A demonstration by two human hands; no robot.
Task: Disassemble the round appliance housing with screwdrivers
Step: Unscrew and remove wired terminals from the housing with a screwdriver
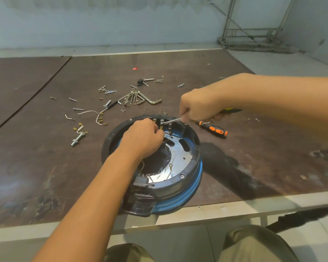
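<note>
**Two hands working at the terminals inside the round housing**

The round appliance housing [186, 161], black-rimmed with a blue band around its side, is lying open side up on the dark wooden table [45, 176], close to the table's near edge and directly in front of the person. Its shiny metal plate is showing inside, and a black plastic block is sitting at its near rim.

The left hand [143, 138] is reaching into the housing from the near side, its fingertips pressed together and pinching a small wire connector at the terminals by the far rim. The right hand [199, 107] is hovering over the far rim, fingers curled tight around a screwdriver [173, 121] whose metal shaft is pointing down and left, its tip meeting the terminals just beside the left fingertips. The dark and yellow end of its handle is sticking out behind the fist.

A second screwdriver, orange and black [213, 129], is lying on the table just right of the housing. Farther back, a bunch of hex keys [138, 99] is lying among loose screws [106, 90], and to the left, white wires with brass ends [97, 115] and a bolt [78, 139] are lying well apart from the housing
</note>
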